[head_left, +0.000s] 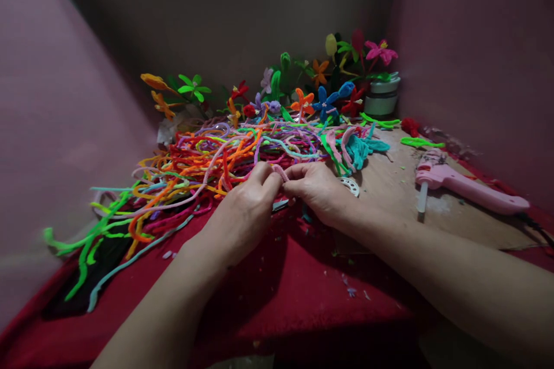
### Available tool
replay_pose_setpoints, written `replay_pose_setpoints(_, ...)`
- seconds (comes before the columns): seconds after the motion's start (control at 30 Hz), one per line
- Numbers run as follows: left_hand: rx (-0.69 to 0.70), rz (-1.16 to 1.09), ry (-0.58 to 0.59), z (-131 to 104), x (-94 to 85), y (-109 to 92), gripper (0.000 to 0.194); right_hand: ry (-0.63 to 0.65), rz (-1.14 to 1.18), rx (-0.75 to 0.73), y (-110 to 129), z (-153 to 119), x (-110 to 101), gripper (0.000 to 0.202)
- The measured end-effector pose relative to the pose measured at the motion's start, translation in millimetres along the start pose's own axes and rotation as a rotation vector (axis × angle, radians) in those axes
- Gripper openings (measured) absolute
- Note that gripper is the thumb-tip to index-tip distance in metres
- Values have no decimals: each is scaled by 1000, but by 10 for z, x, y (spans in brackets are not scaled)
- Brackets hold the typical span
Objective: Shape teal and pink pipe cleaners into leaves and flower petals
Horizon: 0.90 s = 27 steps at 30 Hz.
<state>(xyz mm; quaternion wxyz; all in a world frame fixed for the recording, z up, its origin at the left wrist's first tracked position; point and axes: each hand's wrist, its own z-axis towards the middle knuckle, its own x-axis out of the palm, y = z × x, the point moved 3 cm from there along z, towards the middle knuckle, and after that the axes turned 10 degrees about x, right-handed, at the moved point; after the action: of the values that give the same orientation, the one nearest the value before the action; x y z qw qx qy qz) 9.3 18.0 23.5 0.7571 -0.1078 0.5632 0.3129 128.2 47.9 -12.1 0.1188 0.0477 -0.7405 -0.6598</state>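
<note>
Between my two hands is a pale pink pipe cleaner (280,172), curved into a small arc. My left hand (256,193) pinches one end of it. On the other end, the fingers of my right hand (312,187) are closed in a pinch. Just beyond them spreads a tangled heap of pipe cleaners (225,155) in many colours. A white disc with holes (350,185) lies beside my right wrist, partly hidden by it. Below my fingertips, a small metallic blade-like piece (280,205) shows in part.
A pink glue gun (471,184) rests on a cardboard sheet (389,196) at the right. Turquoise pipe-cleaner pieces (363,149) lie near the heap. Several pipe-cleaner flowers (326,102) stand at the back, by a white pot (381,97). Scraps dot the red cloth (303,288).
</note>
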Motion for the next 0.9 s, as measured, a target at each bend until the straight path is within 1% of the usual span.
replay_pose_setpoints(0.13,56,-92,-141,10,-67,28,20,57,55,-15,8,-2,1,5)
replay_pose_setpoints(0.2,53,-93,-185,6,-95,53,19,74,73,-28,27,-9,3,5)
replay_pose_setpoints(0.3,23,-71,-206,-1,-108,76,19,72,75,-43,56,-20,3,11)
replay_pose_setpoints(0.4,-8,-91,-222,8,-115,61,18,89,143,-38,68,-18,1,14)
replay_pose_setpoints(0.47,-69,-164,-275,21,-139,54,12,130,196,-45,69,-11,6,13)
replay_pose_setpoints(0.5,-122,-238,-311,25,-153,63,8,147,207,-48,67,-8,8,13)
replay_pose_setpoints(0.57,-283,-483,-360,25,-158,112,3,168,200,-55,65,-4,10,13)
replay_pose_setpoints(0.63,-468,-784,-375,10,-128,180,18,180,194,-68,70,-8,11,12)
replay_pose_setpoints(0.7,-610,-1026,-331,-7,-82,232,26,191,197,-79,82,-19,14,12)
replay_pose_setpoints(0.73,-648,-1101,-291,-13,-62,245,26,195,197,-79,86,-25,17,12)
replay_pose_setpoints(0.8,-677,-1156,-222,-18,-34,255,22,196,191,-70,87,-33,22,11)
replay_pose_setpoints(0.83,-673,-1144,-206,-18,-28,252,20,196,187,-61,81,-34,25,11)
replay_pose_setpoints(0.9,-622,-1047,-228,-10,-33,232,18,193,180,-38,59,-25,28,9)
